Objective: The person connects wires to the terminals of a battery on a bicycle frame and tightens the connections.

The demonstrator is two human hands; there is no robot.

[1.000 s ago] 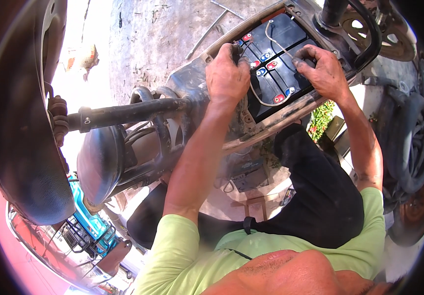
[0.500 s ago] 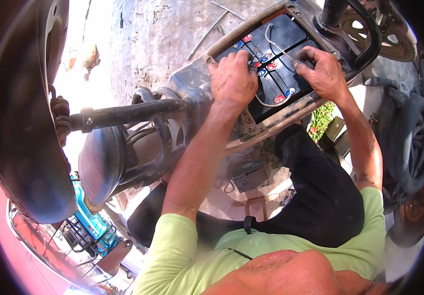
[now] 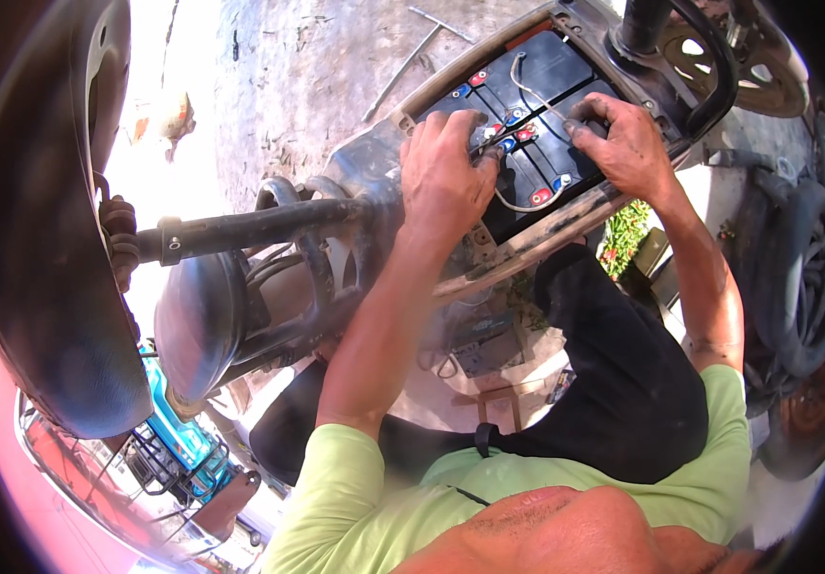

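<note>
Several black batteries [image 3: 553, 62] with red and blue terminals sit side by side in the open battery compartment [image 3: 460, 277] of a vehicle frame. My right hand [image 3: 628, 148] pinches the end of a pale wire [image 3: 533, 93] that bends across the batteries toward the far side. Over the near-left batteries, my left hand [image 3: 443, 177] is closed, thumb and forefinger together beside the middle terminals [image 3: 508, 143]; what lies between them is too small to name. A second pale wire [image 3: 527, 205] curves from below my left hand to a terminal at the near right.
A dark padded seat [image 3: 44, 239] rises at the left, with a black tube [image 3: 259, 222] and a round lamp-like housing [image 3: 197, 320] next to it. Black curved bar [image 3: 724, 67] and wheel [image 3: 752, 72] stand at far right. A T-shaped metal rod [image 3: 408, 67] lies on the ground.
My left hand has shifted slightly left and nearer me, showing more of the middle terminals. The right hand keeps its pinch on the wire, almost unmoved.
</note>
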